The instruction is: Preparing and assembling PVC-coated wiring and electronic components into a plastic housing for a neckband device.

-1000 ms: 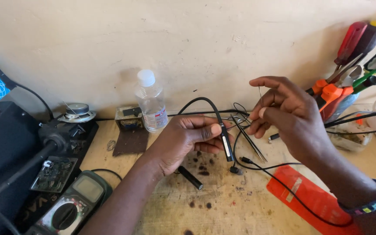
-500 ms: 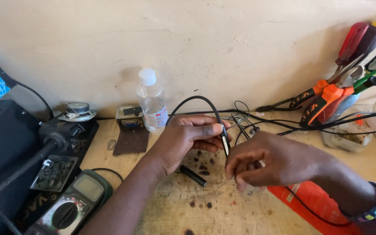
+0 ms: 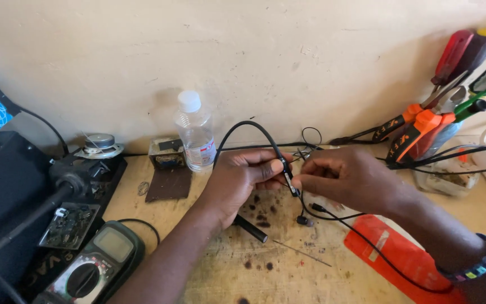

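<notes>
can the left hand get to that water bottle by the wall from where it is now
Probably yes. The water bottle stands just beyond the left hand with bare bench between, though its fingers hold the black cable.

Looks like a small electronics repair bench in a workshop. There's a scuffed, burn-spotted wooden worktop [image 3: 288, 264] pushed against a plain cream wall, a grey handheld multimeter with a dial [image 3: 94, 264], a bare green circuit board [image 3: 68, 225], a little round loose speaker [image 3: 99, 143], and a clear jar stuffed with orange-handled pliers and red and green screwdrivers [image 3: 445, 118]. Thin black cables [image 3: 451, 155] trail everywhere.
</notes>
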